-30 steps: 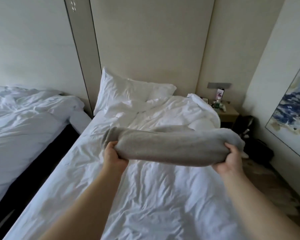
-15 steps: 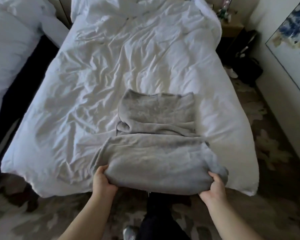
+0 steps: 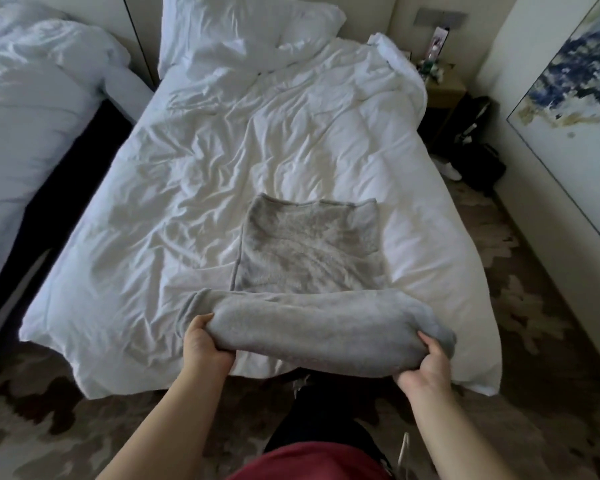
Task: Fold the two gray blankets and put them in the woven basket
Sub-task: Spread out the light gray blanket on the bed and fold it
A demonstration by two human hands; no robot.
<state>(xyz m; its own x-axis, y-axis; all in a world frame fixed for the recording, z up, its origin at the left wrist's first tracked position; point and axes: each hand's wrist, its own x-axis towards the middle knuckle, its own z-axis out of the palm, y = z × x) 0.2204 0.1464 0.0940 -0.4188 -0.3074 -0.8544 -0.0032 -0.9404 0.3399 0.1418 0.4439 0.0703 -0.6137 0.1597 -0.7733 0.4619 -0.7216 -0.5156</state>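
Right at the foot of the bed [image 3: 187, 188], the folded gray blanket [image 3: 319, 330] is held lengthwise above the edge. The left hand [image 3: 203, 344] grips its left end and the right hand [image 3: 423, 368] its right end, fingers [image 3: 201, 319] curled round the cloth. Just behind it, touching, the second gray blanket [image 3: 309, 251] lies flat on the white duvet [image 3: 326, 133].

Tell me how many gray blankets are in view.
2. One gray blanket lies flat on the white bed; the second blanket is gripped at its ends by the left hand and right hand.
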